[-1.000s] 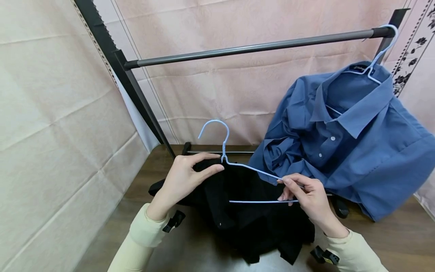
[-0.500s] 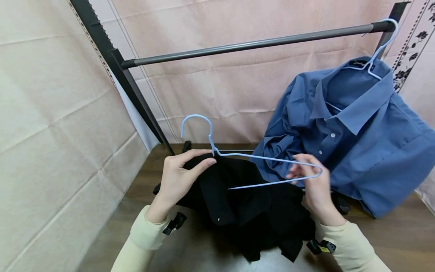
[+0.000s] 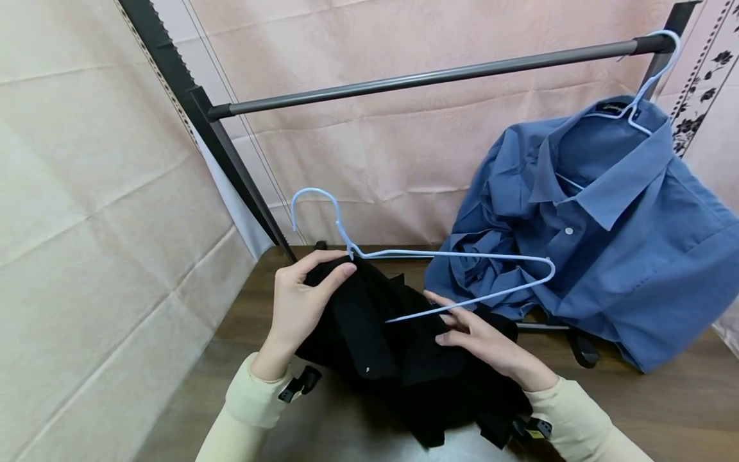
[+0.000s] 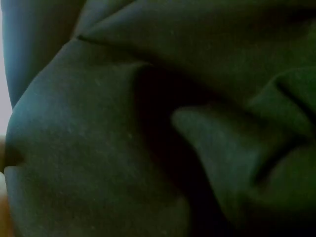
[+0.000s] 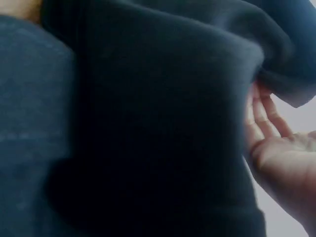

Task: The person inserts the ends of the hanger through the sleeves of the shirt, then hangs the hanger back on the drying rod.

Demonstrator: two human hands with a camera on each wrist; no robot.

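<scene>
My left hand (image 3: 300,305) pinches the black garment (image 3: 369,333) between thumb and fingers, right at the neck of a light blue wire hanger (image 3: 456,254). The hanger's hook rises free to the left, and its right arm sticks out over the cloth; its left part is hidden. With thumb and fingers spread apart, my right hand (image 3: 479,337) touches the garment's right side, below the hanger's lower bar. In the right wrist view its fingers (image 5: 269,116) reach behind the dark cloth. Dark folds fill the left wrist view.
A blue button-up shirt (image 3: 612,237) hangs on another light blue hanger (image 3: 652,80) at the right end of a dark metal rail (image 3: 427,80). The rack's left post (image 3: 231,151) leans beside a pale curtain (image 3: 104,224). Below lies a wooden tabletop (image 3: 196,391).
My right hand has left the hanger's right end and moved left and down to the black garment. My left hand has shifted slightly left, the hanger tilting and sliding left with it.
</scene>
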